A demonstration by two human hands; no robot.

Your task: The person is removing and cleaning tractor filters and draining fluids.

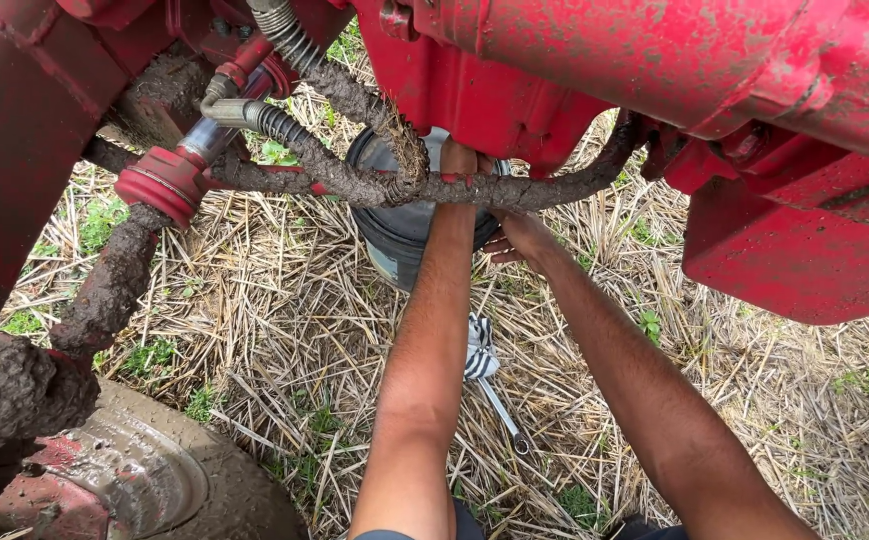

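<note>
Both my bare forearms reach forward under a red, mud-spattered machine (655, 60). My left hand (458, 160) goes up behind a mud-caked hose (515, 190) and the red housing, so its fingers are hidden. My right hand (520, 235) lies against the right side of a dark grey bucket (400, 235) standing on the straw under the machine. Its fingertips point left and are partly hidden behind my left forearm. A metal spanner (505, 415) and a striped cloth (478, 350) lie on the ground between my arms.
Several muddy hoses and a red coupling (165, 180) hang at the upper left. A mud-coated wheel hub (145, 480) sits at the lower left. A red bracket (805, 250) overhangs on the right. Cut straw and patches of grass (285, 330) cover the ground.
</note>
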